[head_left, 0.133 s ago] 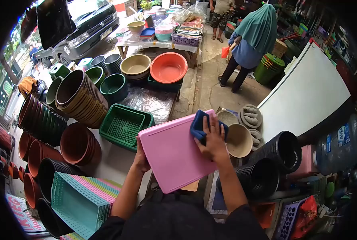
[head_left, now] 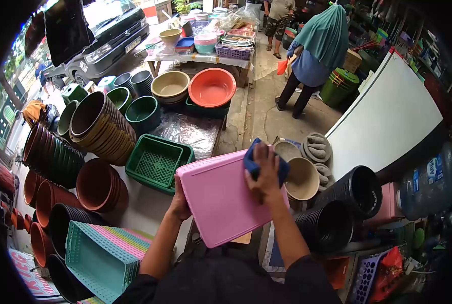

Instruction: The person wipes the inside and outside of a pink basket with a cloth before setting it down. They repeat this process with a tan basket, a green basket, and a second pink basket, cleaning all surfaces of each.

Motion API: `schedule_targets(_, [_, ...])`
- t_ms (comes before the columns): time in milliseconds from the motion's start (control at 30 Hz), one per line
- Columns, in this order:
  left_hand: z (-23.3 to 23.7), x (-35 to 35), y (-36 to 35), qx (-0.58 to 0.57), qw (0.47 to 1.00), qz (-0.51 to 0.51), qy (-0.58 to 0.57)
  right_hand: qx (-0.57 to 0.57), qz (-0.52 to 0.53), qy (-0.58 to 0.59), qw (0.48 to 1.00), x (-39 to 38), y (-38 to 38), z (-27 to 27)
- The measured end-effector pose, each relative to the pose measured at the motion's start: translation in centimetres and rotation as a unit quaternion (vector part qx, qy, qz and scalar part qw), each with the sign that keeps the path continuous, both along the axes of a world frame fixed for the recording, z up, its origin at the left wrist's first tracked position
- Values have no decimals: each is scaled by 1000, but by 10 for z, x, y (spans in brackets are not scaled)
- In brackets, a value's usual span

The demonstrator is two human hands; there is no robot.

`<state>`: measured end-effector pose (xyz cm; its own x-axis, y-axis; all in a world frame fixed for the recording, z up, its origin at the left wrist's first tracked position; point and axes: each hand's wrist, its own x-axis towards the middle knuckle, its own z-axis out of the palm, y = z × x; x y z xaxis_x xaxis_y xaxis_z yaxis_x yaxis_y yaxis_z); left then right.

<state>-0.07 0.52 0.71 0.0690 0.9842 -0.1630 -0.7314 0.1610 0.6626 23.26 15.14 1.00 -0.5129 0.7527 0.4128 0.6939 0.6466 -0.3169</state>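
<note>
Head view: a pink tray is being held tilted in front of the body, above the crowded stall. Its left edge is being gripped by the left hand, fingers closed around the rim (thumb hidden). A blue cloth is being pressed onto the tray's upper right corner by the right hand, wrist bent downward, fingers clamped over the cloth. A green basket is sitting just beyond.

Open-air stall, daylight. Grey concrete floor centre-far. Wooden surface far, stocked. White board leaning right. Parked van far left. Clear plastic sheet left of floor.
</note>
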Motion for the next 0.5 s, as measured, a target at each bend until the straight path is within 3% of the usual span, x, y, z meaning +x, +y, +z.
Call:
schedule_targets(33, [-1,5,2,-1,1000,-3,11,5,40,84,996,-10,-5,-11])
schedule_targets(100, [-16,17,10,-34,999,-11,0,-74,185,43,979,-44,-62,13])
schedule_targets(133, [-17,24,12,-29,996,54,71,-68,224,-8,972,-57,-96,33])
schedule_targets(167, [-16,24,13,-29,996,53,71,-63,262,-59,961,-64,-116,46])
schedule_targets(233, [-14,14,6,-4,997,-2,-71,-38,266,-7,963,-50,-80,26])
schedule_targets(267, [-9,10,3,8,1000,6,-4,-50,191,-15,980,-38,-59,35])
schedule_targets(333, [-3,2,-1,19,999,-19,-26,20,65,101,993,-10,-5,25])
schedule_targets(400, [-5,4,-5,11,999,-23,-29,-24,-101,74,992,7,32,17])
schedule_targets(433, [-8,7,-3,11,1000,-15,-7,-24,-104,75,991,3,31,8])
schedule_targets(500, [-11,15,6,12,1000,-11,15,22,-2,161,987,-22,11,-7])
